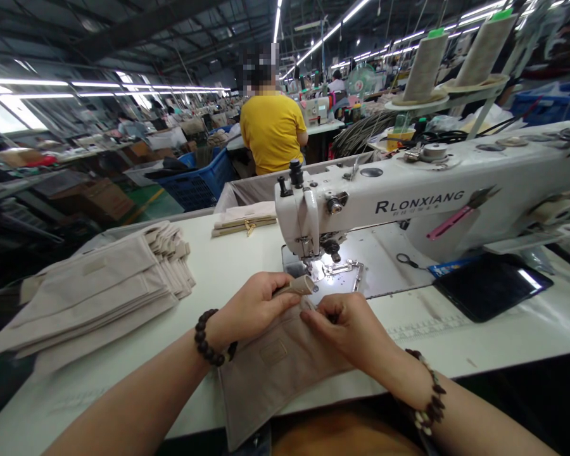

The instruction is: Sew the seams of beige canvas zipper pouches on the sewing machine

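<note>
A beige fabric panel (285, 373) with a small stitched label hangs partly over the table's front edge, below both hands. My left hand (254, 307) is closed on a beige strap (300, 286) whose end is folded into a loop, at the panel's top edge. My right hand (346, 323) pinches the panel's upper edge beside the strap, thumb and fingertip together. Just beyond the hands is the sewing machine's needle and presser foot area (313, 259), lit by a lamp. The strap and the panel's edge are partly hidden by the fingers.
Stacked beige panels (99, 272) lie at the left. More beige pieces with a zipper (244, 218) lie behind the machine head. The white sewing machine (408, 190) fills the right, with a dark tablet (494, 285) under its arm. A person in yellow (272, 133) sits ahead.
</note>
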Demonstrator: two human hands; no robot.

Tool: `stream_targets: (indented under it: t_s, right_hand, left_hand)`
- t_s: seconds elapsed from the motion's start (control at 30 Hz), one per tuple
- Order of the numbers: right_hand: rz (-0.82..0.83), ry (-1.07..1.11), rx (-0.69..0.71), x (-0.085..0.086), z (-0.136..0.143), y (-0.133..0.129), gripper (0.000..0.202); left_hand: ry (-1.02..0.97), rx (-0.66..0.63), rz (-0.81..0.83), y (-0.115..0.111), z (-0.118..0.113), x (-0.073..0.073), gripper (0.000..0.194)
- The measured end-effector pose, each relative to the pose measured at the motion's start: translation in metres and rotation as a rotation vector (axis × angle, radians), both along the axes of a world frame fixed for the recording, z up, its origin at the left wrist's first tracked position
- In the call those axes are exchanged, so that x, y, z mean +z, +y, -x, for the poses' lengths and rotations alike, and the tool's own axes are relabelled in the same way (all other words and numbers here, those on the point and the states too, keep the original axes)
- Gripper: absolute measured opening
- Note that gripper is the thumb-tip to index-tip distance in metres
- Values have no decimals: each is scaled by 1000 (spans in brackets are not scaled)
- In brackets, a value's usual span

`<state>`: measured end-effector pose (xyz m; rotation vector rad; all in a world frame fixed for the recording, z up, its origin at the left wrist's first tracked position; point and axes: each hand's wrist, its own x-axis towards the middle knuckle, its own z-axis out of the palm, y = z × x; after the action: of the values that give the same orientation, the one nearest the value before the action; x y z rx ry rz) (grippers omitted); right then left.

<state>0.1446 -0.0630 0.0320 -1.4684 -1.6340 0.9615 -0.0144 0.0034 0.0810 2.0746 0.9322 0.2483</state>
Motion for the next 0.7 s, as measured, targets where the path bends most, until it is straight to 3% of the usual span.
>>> stream_targets:
  t_s: [0.17, 0.3, 0.43, 0.57, 0.63, 0.7]
  right_hand:
    - [137, 147, 114, 2, -16, -9, 21]
    - [286, 199, 78, -10, -22, -13, 17]
    - [276, 183, 8, -27, -13, -14, 20]
    - [195, 48, 47, -34, -7, -19, 12]
    - [174, -6, 135, -29, -23, -23, 13]
    - [159, -110, 157, -20, -56, -29, 9]
  left_hand:
    - [65, 31, -27, 9, 8, 0, 19]
    - [166, 3, -59, 20, 11, -3, 22]
    - [289, -60, -213, 31, -1, -15, 23]
    - [424, -205, -264, 39, -19, -35, 21]
    - [442, -270, -247, 41, -25, -43, 18]
    - [439, -313, -225, 43, -28, -48, 16]
